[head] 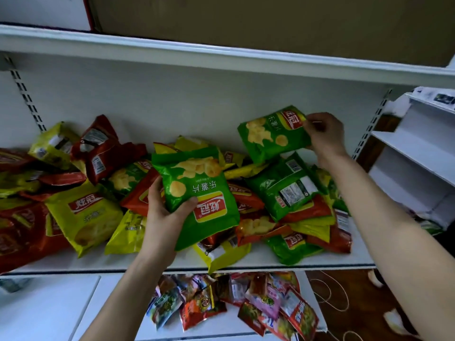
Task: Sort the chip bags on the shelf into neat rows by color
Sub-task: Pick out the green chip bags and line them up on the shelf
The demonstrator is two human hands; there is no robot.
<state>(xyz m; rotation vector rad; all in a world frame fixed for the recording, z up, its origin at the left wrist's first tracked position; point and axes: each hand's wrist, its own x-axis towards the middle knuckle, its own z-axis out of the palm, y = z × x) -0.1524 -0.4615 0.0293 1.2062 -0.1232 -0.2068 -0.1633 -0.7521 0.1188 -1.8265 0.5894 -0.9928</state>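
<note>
Green bags are in both hands. The left hand (161,215) grips one green bag (197,190) by its left edge, with the thumb curled over the printed front and the fingers (154,193) wrapped behind. This bag is held upside down above the middle of the pile, logo toward the camera. The right hand (325,134) pinches a second green bag (270,136) at its upper right corner, fingers closed on the seam. That bag is raised clear of the pile, tilted, close to the white back panel at the right end of the shelf (147,264).

The pile is unsorted: red, yellow and green bags lie mixed and overlapping across the shelf board. A large yellow bag (81,215) lies front-up left of centre, with red bags (19,232) at the far left. A third green bag (288,188) lies back-up, label showing, below the raised one. A smaller yellow bag (221,254) overhangs the front edge.

The lower shelf holds a heap of small mixed snack packets (234,301). A white side rack (418,153) stands to the right. A pale cord (330,294) lies on the dark floor.
</note>
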